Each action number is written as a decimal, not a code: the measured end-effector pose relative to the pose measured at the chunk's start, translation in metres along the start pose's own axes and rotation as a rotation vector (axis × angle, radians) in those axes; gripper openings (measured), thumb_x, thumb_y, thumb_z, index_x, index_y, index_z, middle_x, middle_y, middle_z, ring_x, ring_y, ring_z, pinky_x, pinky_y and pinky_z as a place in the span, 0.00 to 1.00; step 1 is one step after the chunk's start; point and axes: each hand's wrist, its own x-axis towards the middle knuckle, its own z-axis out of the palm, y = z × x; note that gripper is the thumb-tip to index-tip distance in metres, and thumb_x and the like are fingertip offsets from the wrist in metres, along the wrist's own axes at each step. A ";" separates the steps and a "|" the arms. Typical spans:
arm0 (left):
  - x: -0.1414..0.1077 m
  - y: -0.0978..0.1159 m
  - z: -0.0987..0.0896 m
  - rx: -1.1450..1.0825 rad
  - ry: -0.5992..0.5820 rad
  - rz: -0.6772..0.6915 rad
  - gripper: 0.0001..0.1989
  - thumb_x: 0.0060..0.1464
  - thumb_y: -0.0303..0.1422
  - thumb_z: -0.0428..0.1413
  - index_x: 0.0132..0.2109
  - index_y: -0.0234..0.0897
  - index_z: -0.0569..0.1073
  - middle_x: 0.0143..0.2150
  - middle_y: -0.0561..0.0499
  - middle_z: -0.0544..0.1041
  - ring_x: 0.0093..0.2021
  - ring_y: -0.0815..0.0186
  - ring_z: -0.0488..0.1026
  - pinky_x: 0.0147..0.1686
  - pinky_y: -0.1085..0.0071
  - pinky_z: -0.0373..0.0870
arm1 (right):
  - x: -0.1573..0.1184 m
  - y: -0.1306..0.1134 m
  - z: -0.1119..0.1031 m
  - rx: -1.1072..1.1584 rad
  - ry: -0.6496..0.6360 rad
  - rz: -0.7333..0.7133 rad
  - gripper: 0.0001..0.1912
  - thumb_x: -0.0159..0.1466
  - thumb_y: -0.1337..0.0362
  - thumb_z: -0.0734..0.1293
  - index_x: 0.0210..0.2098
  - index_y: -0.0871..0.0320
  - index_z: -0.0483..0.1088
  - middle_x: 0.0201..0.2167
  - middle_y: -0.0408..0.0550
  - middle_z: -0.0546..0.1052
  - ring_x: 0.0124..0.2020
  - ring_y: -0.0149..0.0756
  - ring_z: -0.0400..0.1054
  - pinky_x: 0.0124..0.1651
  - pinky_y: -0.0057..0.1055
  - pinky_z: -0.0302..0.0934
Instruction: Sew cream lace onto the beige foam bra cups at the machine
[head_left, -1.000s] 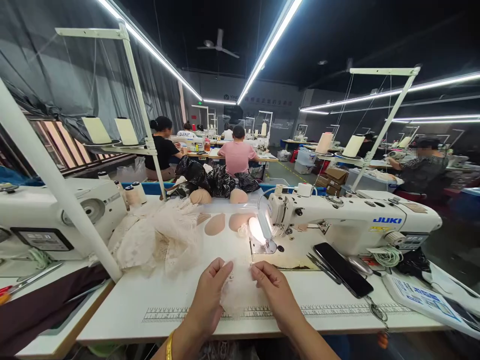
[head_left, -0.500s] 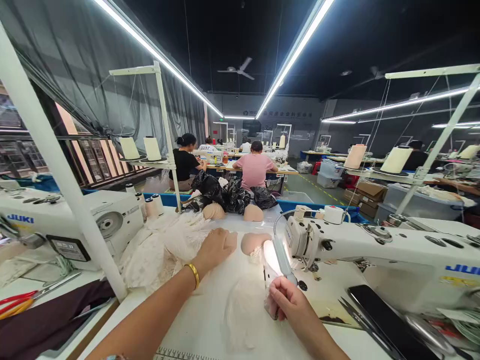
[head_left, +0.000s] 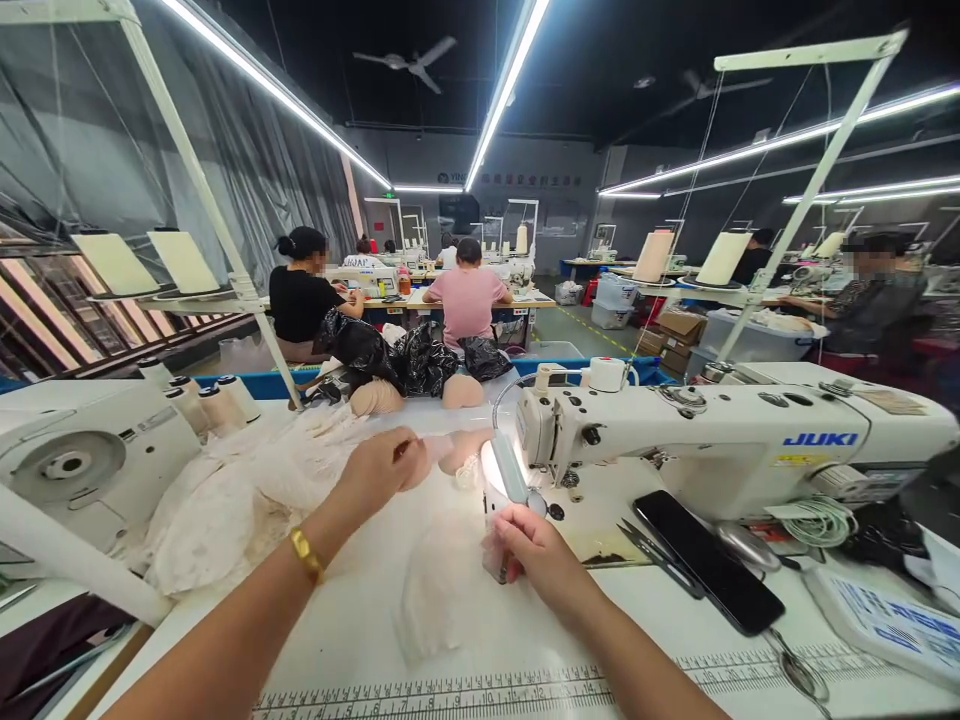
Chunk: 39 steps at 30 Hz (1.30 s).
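Note:
My left hand [head_left: 384, 468], a gold bangle at its wrist, is closed on a thin beige cup pad [head_left: 429, 462] just above the white table. Another beige cup pad [head_left: 463, 450] with lace at its edge lies to the right, near the sewing head. My right hand [head_left: 536, 545] pinches the edge of a piece of sheer cream fabric [head_left: 431, 590] beside the needle area of the white sewing machine [head_left: 622, 430]. The fabric spreads flat on the table to the left of that hand. A small lit lamp [head_left: 508, 470] stands over the needle area.
A heap of cream lace [head_left: 217, 510] lies at left. Stacked beige pads [head_left: 376, 397] and black plastic bags [head_left: 420, 355] sit at the back. To the right are black snips [head_left: 660, 560], a phone [head_left: 709, 560] and a ruler strip [head_left: 450, 695] along the front. Co-workers sit beyond.
The view has turned right and down. My left hand has lifted from the table and now holds the thin beige pad up. My right hand keeps its pinch beside the machine.

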 end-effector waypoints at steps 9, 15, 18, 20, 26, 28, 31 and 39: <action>-0.048 0.035 0.021 -0.229 -0.329 0.101 0.15 0.55 0.37 0.52 0.22 0.40 0.65 0.22 0.55 0.66 0.25 0.65 0.62 0.25 0.69 0.52 | -0.005 -0.003 0.007 -0.055 0.010 -0.065 0.25 0.61 0.39 0.73 0.35 0.56 0.70 0.26 0.41 0.75 0.27 0.34 0.67 0.31 0.30 0.59; -0.045 0.047 0.008 -0.331 -0.413 0.225 0.21 0.54 0.46 0.65 0.52 0.44 0.82 0.55 0.45 0.82 0.57 0.47 0.76 0.55 0.59 0.70 | -0.024 -0.020 0.009 -0.204 -0.051 -0.170 0.14 0.66 0.52 0.71 0.33 0.54 0.69 0.26 0.39 0.71 0.31 0.35 0.66 0.37 0.32 0.58; -0.049 0.051 0.001 -0.485 -0.672 0.282 0.45 0.45 0.46 0.73 0.69 0.49 0.70 0.71 0.44 0.71 0.71 0.42 0.65 0.70 0.51 0.60 | -0.041 -0.044 0.004 -0.315 -0.172 -0.182 0.09 0.67 0.57 0.70 0.34 0.55 0.72 0.26 0.39 0.71 0.30 0.34 0.63 0.34 0.31 0.55; -0.052 0.055 0.001 -0.590 -0.796 0.318 0.47 0.44 0.43 0.74 0.71 0.50 0.68 0.72 0.46 0.69 0.72 0.44 0.63 0.72 0.51 0.57 | -0.051 -0.064 0.000 -0.361 -0.290 -0.155 0.07 0.67 0.58 0.70 0.37 0.55 0.75 0.26 0.39 0.70 0.29 0.33 0.61 0.32 0.30 0.53; -0.063 0.070 0.005 -0.898 -0.939 0.439 0.19 0.51 0.36 0.68 0.50 0.43 0.76 0.56 0.48 0.78 0.60 0.52 0.73 0.62 0.59 0.68 | -0.069 -0.123 -0.010 -0.600 -0.485 -0.190 0.05 0.68 0.64 0.69 0.39 0.53 0.79 0.30 0.40 0.75 0.30 0.34 0.65 0.33 0.30 0.57; -0.066 0.068 0.003 -0.879 -0.902 0.399 0.17 0.53 0.36 0.66 0.49 0.42 0.75 0.52 0.50 0.77 0.56 0.55 0.73 0.57 0.63 0.69 | -0.071 -0.134 -0.012 -0.715 -0.447 -0.223 0.05 0.68 0.66 0.69 0.39 0.52 0.79 0.27 0.39 0.73 0.28 0.33 0.63 0.31 0.28 0.55; -0.068 0.059 0.001 -0.747 -0.771 0.314 0.12 0.57 0.41 0.63 0.39 0.41 0.70 0.36 0.55 0.70 0.38 0.64 0.68 0.36 0.71 0.65 | -0.074 -0.140 -0.012 -0.903 -0.306 -0.357 0.07 0.70 0.68 0.67 0.36 0.53 0.76 0.27 0.39 0.74 0.28 0.33 0.65 0.30 0.28 0.55; -0.059 0.029 0.016 0.035 0.068 0.829 0.11 0.63 0.24 0.50 0.31 0.40 0.63 0.26 0.55 0.68 0.27 0.64 0.61 0.29 0.66 0.56 | -0.048 -0.056 -0.007 -1.257 0.305 -1.171 0.16 0.68 0.81 0.58 0.40 0.57 0.71 0.35 0.48 0.77 0.32 0.37 0.66 0.34 0.31 0.56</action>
